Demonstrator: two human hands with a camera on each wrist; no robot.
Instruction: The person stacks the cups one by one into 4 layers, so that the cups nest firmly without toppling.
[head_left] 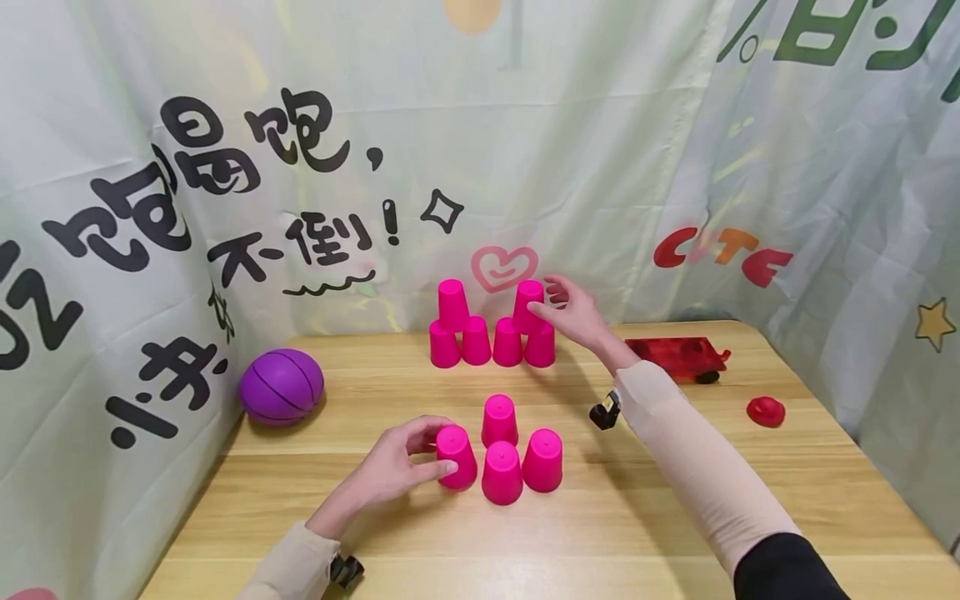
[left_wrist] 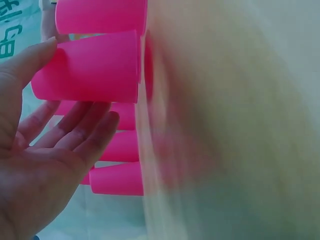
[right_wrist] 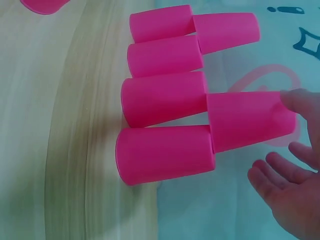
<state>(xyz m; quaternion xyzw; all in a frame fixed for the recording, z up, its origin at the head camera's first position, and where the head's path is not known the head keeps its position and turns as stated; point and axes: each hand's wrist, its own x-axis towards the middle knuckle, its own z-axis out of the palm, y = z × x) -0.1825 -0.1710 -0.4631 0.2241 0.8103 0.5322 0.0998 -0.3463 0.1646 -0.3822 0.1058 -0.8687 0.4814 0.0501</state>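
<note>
One front-left pink cup (head_left: 460, 450) is pinched by the left hand (head_left: 392, 467), while one upper rear-right cup (head_left: 528, 297) touches the loosely spread right hand (head_left: 576, 313).

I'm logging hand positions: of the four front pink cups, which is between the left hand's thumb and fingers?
The leftmost front cup, with the left hand around it; the other three front cups stand to its right, outside that grip.

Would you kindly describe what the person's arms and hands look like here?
The left hand and right hand are ungloved. Pale beige fabric sleeves show on both sides; black fabric appears farther up the right. Each has a small black boxy device near its cuff.
</note>
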